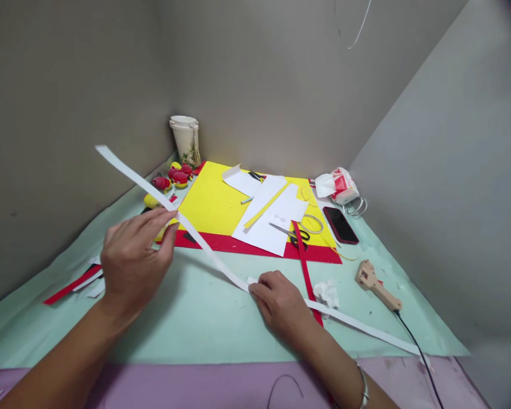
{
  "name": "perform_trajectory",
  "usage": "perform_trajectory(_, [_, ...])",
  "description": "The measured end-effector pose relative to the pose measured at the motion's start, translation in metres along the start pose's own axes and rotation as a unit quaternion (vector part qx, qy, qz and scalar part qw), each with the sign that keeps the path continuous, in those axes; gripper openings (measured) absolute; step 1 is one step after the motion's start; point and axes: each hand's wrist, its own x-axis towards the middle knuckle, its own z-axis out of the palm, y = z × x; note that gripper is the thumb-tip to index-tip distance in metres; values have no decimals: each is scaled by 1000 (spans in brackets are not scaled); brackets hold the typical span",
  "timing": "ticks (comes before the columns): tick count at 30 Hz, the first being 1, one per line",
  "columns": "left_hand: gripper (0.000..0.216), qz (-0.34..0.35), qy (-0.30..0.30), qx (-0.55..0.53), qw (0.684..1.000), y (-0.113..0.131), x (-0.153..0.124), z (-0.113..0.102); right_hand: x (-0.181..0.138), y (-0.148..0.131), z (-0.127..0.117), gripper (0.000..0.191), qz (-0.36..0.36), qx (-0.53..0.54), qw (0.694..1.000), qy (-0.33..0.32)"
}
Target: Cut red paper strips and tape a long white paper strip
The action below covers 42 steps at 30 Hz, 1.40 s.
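Observation:
A long white paper strip runs slantwise between my two hands. My left hand pinches it between thumb and fingers, and its free end rises to the upper left. Lower down, my right hand has its fingers closed on the same strip near the table. Another length of white strip stretches from behind my right wrist toward the lower right; whether it is one piece with the held strip cannot be seen. A red strip passes beneath it, beside a crumpled white tissue.
Yellow sheets over red ones lie behind my hands, with white paper, scissors and a tape ring on top. At right are a glue gun, a phone and a tissue pack. A white cup stands at back left.

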Motion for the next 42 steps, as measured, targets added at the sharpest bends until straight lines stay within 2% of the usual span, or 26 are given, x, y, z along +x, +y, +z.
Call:
perform_trajectory(5, [46,-59,-146,110,981,-1,4,1,3,-2,2,24,4,1,1000,-3])
perform_trajectory(7, [51,-66,-158,126,977,3,3,1,4,-1,4,25,3,3,1000,-1])
perform_trajectory(9, [47,-31,-132,82,987,12,-5,2,5,-1,7,25,1,8,1000,1])
perform_trajectory(11, [38,57,-144,-20,988,27,-19,6,5,0,8,26,-2,13,1000,3])
perform_trajectory(12, [33,107,-153,-79,979,36,-27,8,6,0,8,26,-2,15,1000,5])
perform_trajectory(14, [25,176,-214,-168,946,53,-46,12,6,0,8,26,-5,19,1000,13])
perform_trajectory(17, [23,178,-261,-218,923,72,-66,19,6,0,8,25,-9,29,999,28])
perform_trajectory(20, [23,171,-272,-230,919,74,-75,26,5,1,10,24,-3,45,998,45])
perform_trajectory(26, [24,171,-264,-223,922,68,-74,29,1,4,14,21,41,52,996,61])
perform_trajectory(31, [30,212,-252,-143,933,74,-81,24,0,3,13,21,50,33,997,48])
perform_trajectory(35, [35,248,-270,-84,926,78,-88,20,0,4,14,19,49,25,997,53])
perform_trajectory(42, [42,228,-311,-36,922,80,-90,14,-1,4,16,14,42,26,996,73])
